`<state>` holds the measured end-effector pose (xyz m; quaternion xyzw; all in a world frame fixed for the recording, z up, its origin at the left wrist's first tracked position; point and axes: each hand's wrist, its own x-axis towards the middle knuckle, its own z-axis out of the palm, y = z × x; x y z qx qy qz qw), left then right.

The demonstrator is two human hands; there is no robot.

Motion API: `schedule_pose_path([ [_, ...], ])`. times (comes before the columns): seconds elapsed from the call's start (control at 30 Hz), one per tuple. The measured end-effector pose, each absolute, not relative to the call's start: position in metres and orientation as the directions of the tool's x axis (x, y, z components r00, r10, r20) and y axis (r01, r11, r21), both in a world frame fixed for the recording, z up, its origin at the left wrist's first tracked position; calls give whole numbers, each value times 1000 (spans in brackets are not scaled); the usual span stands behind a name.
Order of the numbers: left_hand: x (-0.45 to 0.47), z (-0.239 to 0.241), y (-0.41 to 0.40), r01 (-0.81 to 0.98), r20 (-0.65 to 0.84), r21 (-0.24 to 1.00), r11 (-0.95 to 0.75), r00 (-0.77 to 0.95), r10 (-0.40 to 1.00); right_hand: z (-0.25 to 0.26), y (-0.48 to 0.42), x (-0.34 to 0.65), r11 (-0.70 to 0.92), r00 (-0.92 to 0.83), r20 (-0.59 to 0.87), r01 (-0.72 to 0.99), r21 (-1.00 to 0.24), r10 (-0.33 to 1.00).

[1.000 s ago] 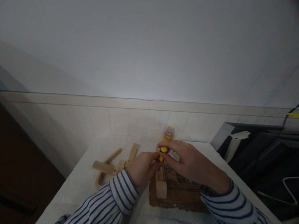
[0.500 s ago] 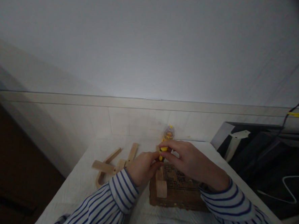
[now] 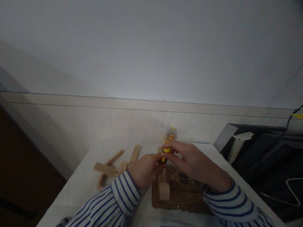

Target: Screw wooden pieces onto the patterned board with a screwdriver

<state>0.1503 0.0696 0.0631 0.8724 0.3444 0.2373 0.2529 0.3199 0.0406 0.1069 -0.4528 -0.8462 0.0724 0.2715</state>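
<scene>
Both my hands meet above a brown patterned mat point(image 3: 181, 194) on a white table point(image 3: 85, 191). My right hand point(image 3: 192, 162) pinches a small yellow and black tool point(image 3: 166, 152) from above with thumb and fingers. My left hand point(image 3: 145, 169) is closed around the same tool's lower part, touching the right fingers. A pale wooden block point(image 3: 163, 189) stands on the mat's left edge, just under my hands. Both sleeves are striped white and blue.
Several loose wooden pieces point(image 3: 112, 166) lie left of my hands. A small clear jar with yellow contents point(image 3: 171, 134) stands at the table's back by the wall. A dark monitor point(image 3: 267, 151) with cables sits to the right. Dark floor drops off on the left.
My hands and the yellow tool have shifted only slightly, with the right fingers adjusting their pinch. The mat and wooden pieces have stayed put.
</scene>
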Motion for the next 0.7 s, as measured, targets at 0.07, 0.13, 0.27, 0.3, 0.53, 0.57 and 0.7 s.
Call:
schedule_pose_path([
  [0.07,151,62,70,484,254,594,-642,645,721,107,41,320,582,-445,395,725,-367,803],
  [0.13,151,60,70,488,268,583,-649,639,721,108,40,320,582,-448,390,727,-365,804],
  [0.27,151,55,74,510,292,577,-639,601,744,110,39,319,572,-440,385,734,-366,811],
  [0.3,151,54,74,511,303,580,-635,588,750,110,39,319,571,-439,384,734,-368,812],
  [0.53,150,55,74,538,317,588,-604,534,784,112,38,317,575,-437,399,735,-358,806],
  [0.57,151,55,74,536,316,587,-606,537,782,112,37,317,575,-436,401,739,-351,806],
  [0.7,151,57,73,514,324,578,-633,567,757,114,36,317,572,-445,395,760,-308,804],
])
